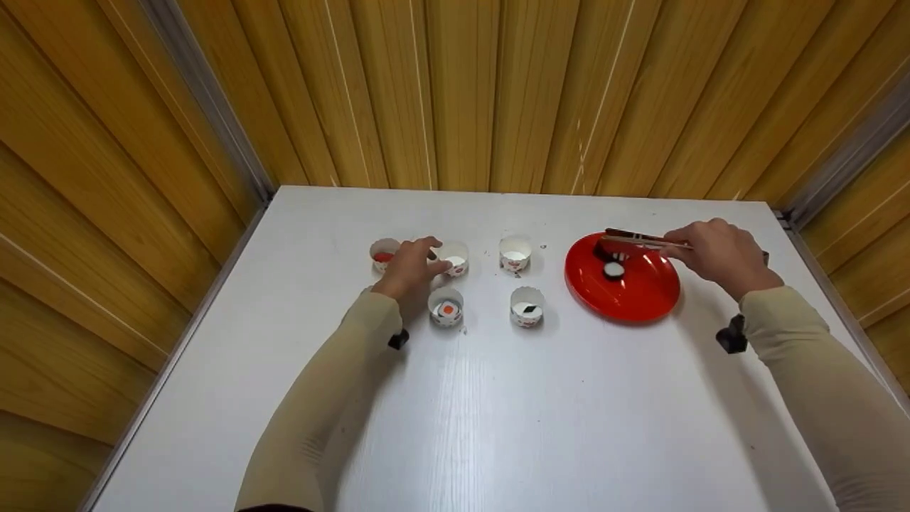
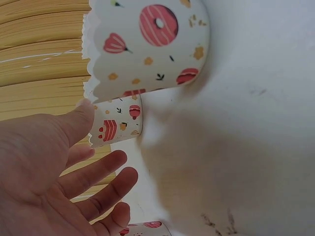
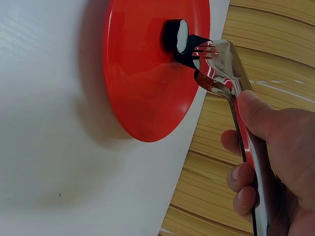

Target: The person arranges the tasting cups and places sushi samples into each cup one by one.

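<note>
My right hand [image 1: 721, 256] grips metal serving tongs [image 3: 250, 147], whose forked end is at a dark roll [image 3: 189, 56] on the red plate [image 1: 633, 304]. Beside it lies a second roll, black-sided with a white face [image 1: 613, 270]. My left hand [image 1: 409, 270] hovers among the patterned paper cups with its fingers loosely bent, holding nothing. Its thumb is close to a white cup [image 1: 457, 264]; the left wrist view does not settle whether they touch. Partly behind this hand stands a cup with red contents [image 1: 383, 254].
Nearer the front, one cup [image 1: 446, 313] holds a white piece with an orange centre, another cup [image 1: 527, 316] a black-and-white piece. A further cup [image 1: 515, 259] stands toward the back. All stand on a white table [image 1: 498, 427] edged by wood-patterned walls [image 1: 462, 92].
</note>
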The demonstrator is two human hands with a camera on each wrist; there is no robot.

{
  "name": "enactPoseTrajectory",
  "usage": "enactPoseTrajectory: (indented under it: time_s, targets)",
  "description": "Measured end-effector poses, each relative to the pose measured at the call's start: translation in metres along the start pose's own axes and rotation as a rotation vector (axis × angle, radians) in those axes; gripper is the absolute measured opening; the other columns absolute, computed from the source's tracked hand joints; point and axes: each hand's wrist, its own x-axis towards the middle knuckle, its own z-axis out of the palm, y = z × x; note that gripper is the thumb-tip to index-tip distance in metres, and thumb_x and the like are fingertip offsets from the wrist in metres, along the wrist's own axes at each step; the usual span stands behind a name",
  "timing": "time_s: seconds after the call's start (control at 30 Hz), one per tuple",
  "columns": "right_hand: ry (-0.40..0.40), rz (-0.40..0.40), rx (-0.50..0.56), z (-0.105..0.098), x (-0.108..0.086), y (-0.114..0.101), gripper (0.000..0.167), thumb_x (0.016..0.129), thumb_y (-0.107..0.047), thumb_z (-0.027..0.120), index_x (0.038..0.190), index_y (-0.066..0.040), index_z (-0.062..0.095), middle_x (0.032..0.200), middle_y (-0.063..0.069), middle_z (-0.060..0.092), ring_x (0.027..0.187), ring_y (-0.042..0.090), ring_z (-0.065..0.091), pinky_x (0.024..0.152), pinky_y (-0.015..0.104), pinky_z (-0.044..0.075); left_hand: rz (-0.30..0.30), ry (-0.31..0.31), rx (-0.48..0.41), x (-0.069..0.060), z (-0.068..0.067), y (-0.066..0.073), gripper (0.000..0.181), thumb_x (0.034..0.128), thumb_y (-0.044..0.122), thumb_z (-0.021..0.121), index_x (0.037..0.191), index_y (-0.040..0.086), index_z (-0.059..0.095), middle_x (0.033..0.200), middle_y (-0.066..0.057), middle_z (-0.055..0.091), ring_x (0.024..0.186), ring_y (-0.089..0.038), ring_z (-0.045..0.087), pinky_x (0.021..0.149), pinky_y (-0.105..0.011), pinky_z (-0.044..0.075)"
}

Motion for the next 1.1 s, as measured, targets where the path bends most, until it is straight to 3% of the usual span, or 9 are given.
enactPoseTrajectory:
  time_s: [0.27, 0.5, 0.77, 1.0, 1.1]
  targets:
    - [0.015, -0.019, -0.019, -0.009, 0.0, -0.005, 0.037, 0.096, -0.028, 0.075, 0.123, -0.003, 0.074, 0.104, 0.026, 0.072, 0.075, 0.031, 0.057, 0.055, 0.04, 0.046, -0.029, -0.002, -0.013, -0.001, 0.002, 0.0, 0.054, 0.0969, 0.035, 0.073, 0.145, 0.018, 0.055, 0.129, -0.007, 0.062, 0.117, -0.024, 0.055, 0.104, -0.045, 0.048]
    - [0.043, -0.025, -0.035, -0.022, -0.001, -0.013, 0.036, 0.095, -0.027, 0.076, 0.122, -0.003, 0.074, 0.089, 0.017, 0.073, 0.066, 0.026, 0.052, 0.051, 0.037, 0.043, 0.008, 0.007, -0.019, 0.0, 0.001, -0.001, 0.054, 0.0967, 0.033, 0.074, 0.145, 0.015, 0.056, 0.13, -0.011, 0.063, 0.117, -0.026, 0.056, 0.104, -0.045, 0.049]
    - [0.047, -0.042, -0.033, -0.035, 0.001, -0.027, 0.033, 0.096, -0.026, 0.075, 0.122, -0.006, 0.075, 0.088, 0.014, 0.073, 0.065, 0.026, 0.053, 0.051, 0.035, 0.045, -0.025, -0.007, -0.028, 0.002, 0.0, -0.001, 0.055, 0.0964, 0.035, 0.074, 0.146, 0.018, 0.056, 0.129, -0.008, 0.062, 0.118, -0.025, 0.056, 0.105, -0.046, 0.048]
    - [0.094, -0.119, -0.072, -0.043, 0.007, -0.047, 0.03, 0.096, -0.022, 0.075, 0.122, -0.008, 0.076, 0.094, 0.017, 0.075, 0.064, 0.025, 0.056, 0.05, 0.035, 0.046, 0.059, 0.022, 0.04, 0.007, -0.001, -0.006, 0.052, 0.0963, 0.032, 0.075, 0.141, 0.01, 0.059, 0.128, -0.015, 0.066, 0.114, -0.027, 0.06, 0.101, -0.043, 0.051]
    - [0.095, -0.133, -0.061, -0.045, 0.01, -0.056, 0.031, 0.096, -0.022, 0.075, 0.124, -0.008, 0.075, 0.098, 0.018, 0.076, 0.066, 0.025, 0.059, 0.052, 0.035, 0.049, 0.061, 0.024, 0.032, 0.007, -0.002, -0.006, 0.053, 0.0961, 0.032, 0.075, 0.141, 0.01, 0.059, 0.127, -0.015, 0.066, 0.114, -0.027, 0.06, 0.101, -0.043, 0.051]
